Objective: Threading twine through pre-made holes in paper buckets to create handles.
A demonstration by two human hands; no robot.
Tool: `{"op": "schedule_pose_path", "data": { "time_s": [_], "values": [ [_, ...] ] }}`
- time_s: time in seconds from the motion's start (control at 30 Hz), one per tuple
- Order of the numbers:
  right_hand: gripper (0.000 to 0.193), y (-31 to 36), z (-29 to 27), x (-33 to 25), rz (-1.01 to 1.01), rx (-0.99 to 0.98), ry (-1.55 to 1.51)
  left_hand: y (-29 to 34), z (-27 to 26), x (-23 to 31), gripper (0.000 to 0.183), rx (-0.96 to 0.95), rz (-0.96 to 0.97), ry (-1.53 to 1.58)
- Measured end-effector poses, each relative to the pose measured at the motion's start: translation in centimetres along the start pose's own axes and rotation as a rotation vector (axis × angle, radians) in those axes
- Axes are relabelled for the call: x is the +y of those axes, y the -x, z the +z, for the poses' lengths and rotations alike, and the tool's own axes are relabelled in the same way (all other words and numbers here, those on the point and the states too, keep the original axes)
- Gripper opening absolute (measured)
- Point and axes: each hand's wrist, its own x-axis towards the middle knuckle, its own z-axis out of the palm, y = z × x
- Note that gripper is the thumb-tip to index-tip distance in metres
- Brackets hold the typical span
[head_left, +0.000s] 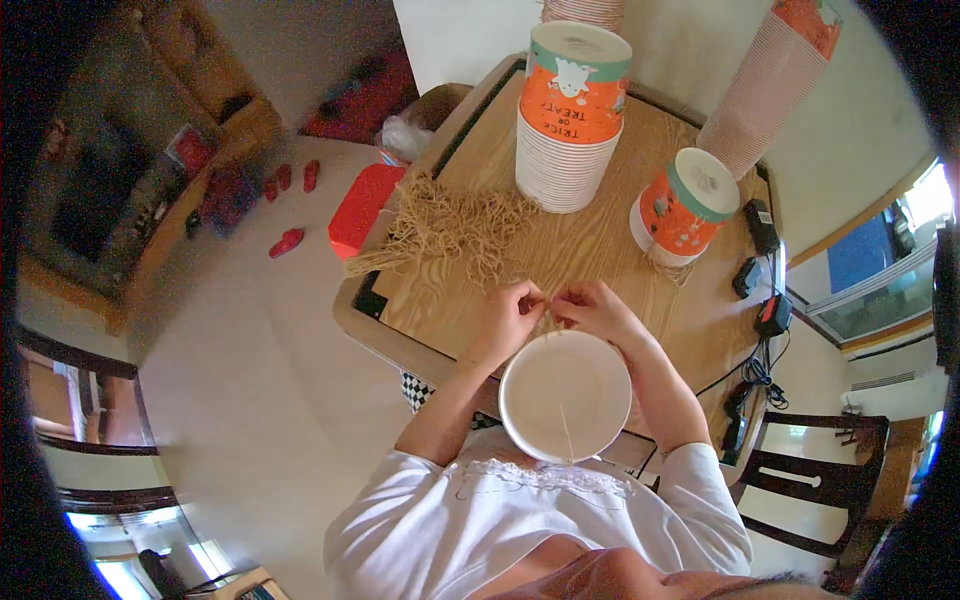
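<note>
A white paper bucket is at the table's near edge in front of my body, with its open mouth facing me. At its far rim my left hand and my right hand come close together, fingers pinched. Between them runs a thin tan piece of twine, partly hidden by the fingertips. Another thin strand lies inside the bucket and reaches its near rim. Beyond my left hand, a tangled heap of cut twine spreads over the wooden tabletop.
A tall stack of upside-down orange and green paper buckets stands at the back. To its right are a shorter stack and a long leaning stack. A red box is by the left edge. Black adapters and cords line the right edge.
</note>
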Motion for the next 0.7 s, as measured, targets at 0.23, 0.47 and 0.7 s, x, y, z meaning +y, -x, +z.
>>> {"op": "schedule_pose_path", "data": {
  "time_s": [0.23,0.47,0.7],
  "values": [
    [0.015,0.6,-0.7,0.2,0.018,-0.151,0.014,0.5,-0.2,0.0,0.006,0.009,0.007,-0.012],
    [0.014,2.6,-0.5,1.0,0.181,-0.152,-0.209,0.6,-2.3,0.6,0.007,-0.124,-0.014,0.082],
    [0.011,3.4,0.4,0.4,0.173,-0.063,-0.161,0.7,-1.1,-0.3,0.021,-0.351,-0.089,0.159]
  ]
}}
